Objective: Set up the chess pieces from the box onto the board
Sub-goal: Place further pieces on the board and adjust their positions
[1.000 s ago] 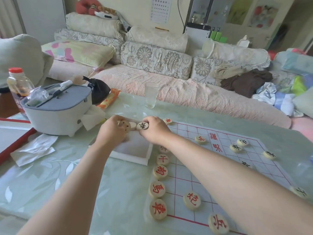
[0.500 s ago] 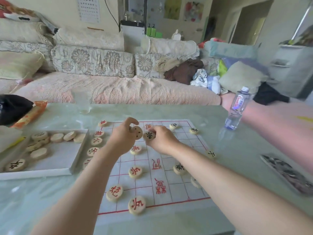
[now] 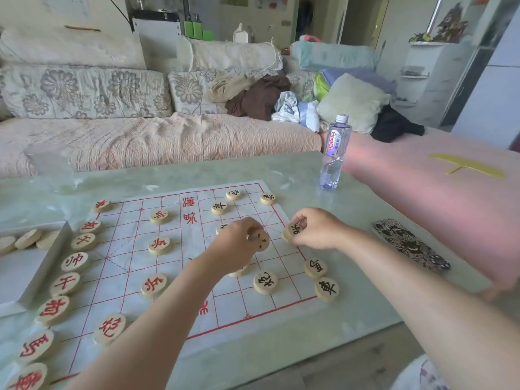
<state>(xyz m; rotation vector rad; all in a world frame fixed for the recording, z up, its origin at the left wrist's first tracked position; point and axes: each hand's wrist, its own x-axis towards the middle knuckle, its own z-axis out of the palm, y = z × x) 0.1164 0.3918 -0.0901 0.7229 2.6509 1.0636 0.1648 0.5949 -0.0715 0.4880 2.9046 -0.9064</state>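
A white paper board with a red grid lies on the pale green table. Red-lettered wooden discs line its left edge, and black-lettered discs stand on its right side. My left hand holds a black-lettered disc over the board's right half. At the right edge of the board my right hand pinches another black-lettered disc. The white box with several loose discs sits at the far left.
A clear water bottle stands on the table beyond the board's right corner. A dark patterned phone lies to the right of my right hand. A sofa with cushions and clothes runs behind the table. The table's front edge is near me.
Both hands lifted a disc each from the box and carried them rightward across the board to its right side. The view swung right, so the box now sits at the left edge.
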